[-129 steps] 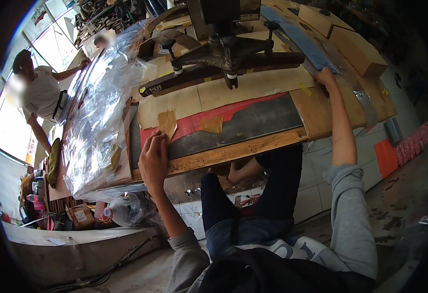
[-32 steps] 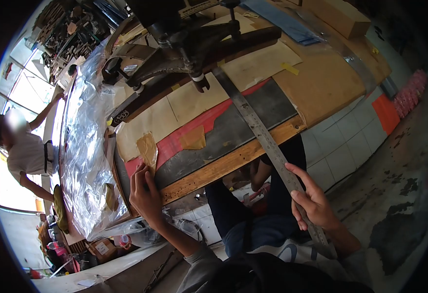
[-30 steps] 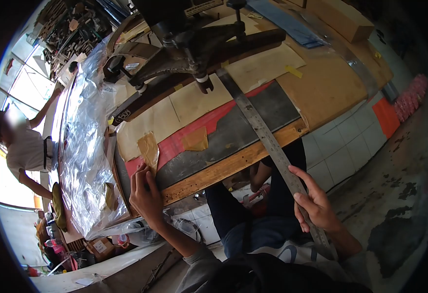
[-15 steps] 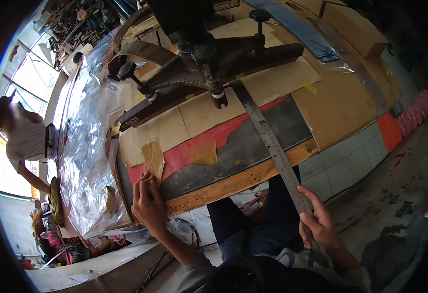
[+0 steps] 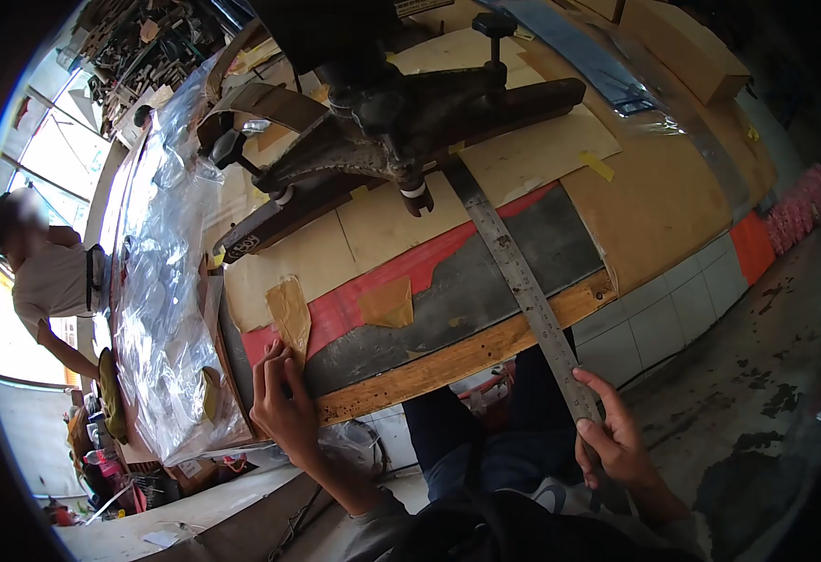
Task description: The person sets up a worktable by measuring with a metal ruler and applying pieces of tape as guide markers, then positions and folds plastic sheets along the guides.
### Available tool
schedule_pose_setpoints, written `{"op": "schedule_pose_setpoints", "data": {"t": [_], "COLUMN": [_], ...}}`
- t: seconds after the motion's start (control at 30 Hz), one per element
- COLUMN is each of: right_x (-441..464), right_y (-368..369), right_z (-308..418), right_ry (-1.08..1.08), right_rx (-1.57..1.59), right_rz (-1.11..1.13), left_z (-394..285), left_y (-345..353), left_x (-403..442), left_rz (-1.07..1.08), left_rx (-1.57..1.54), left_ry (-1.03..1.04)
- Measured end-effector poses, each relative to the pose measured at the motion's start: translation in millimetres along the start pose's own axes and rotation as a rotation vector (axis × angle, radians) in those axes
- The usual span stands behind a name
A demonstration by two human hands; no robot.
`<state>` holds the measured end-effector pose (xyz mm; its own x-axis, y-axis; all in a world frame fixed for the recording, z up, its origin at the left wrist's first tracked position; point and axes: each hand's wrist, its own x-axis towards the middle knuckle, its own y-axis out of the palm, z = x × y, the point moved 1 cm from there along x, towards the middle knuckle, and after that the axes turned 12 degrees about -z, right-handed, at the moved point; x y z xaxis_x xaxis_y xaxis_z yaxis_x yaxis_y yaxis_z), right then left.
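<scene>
My right hand (image 5: 619,440) grips the lower end of a long, worn steel ruler (image 5: 523,281), thumb on top. The ruler slants up across the table edge, and its far end reaches the dark metal clamp bar (image 5: 485,117). My left hand (image 5: 286,407) rests at the near left edge, fingers bent and somewhat apart, fingertips touching the red strip (image 5: 335,306) beside a piece of brown tape (image 5: 290,314). A second piece of brown tape (image 5: 388,303) lies across the red strip and the dark grey sheet (image 5: 471,298). Beige paper (image 5: 373,228) lies under the bar.
A wooden strip (image 5: 448,361) edges the table. Clear plastic sheeting (image 5: 162,309) covers the left side, where another person (image 5: 54,272) stands. Blue sheet material (image 5: 574,51) and a cardboard box (image 5: 682,51) lie at the back right. White tiles (image 5: 659,314) face the side below.
The view has shifted very slightly. Both hands keep nearly the same places, the right still on the ruler and the left by the brown tape.
</scene>
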<state>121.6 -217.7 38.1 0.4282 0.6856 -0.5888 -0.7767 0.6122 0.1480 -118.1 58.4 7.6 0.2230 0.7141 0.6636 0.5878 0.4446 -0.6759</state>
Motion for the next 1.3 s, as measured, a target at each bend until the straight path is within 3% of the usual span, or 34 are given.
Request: {"op": "schedule_pose_setpoints", "data": {"t": [0.7, 1.0, 1.1, 1.3], "right_x": [-4.5, -19.4, -29.7, -43.2], "right_y": [-6.1, 1.2, -10.0, -45.8], "right_z": [-15.7, -10.9, -12.0, -14.9], "right_ry": [-0.24, -0.216, -0.236, -0.439], "right_rx": [-0.029, -0.011, 0.017, 0.082], "right_rz": [-0.017, -0.026, -0.059, -0.403], "left_z": [2.7, 5.8, 6.3, 5.8], "left_y": [-6.1, -6.2, -5.4, -4.5], "left_x": [-1.5, -2.4, -3.4, -5.4], "left_rz": [-0.049, -0.049, -0.056, -0.053], "left_rx": [-0.014, -0.035, -0.02, -0.003], "left_ry": [0.023, 0.006, 0.014, 0.011]}}
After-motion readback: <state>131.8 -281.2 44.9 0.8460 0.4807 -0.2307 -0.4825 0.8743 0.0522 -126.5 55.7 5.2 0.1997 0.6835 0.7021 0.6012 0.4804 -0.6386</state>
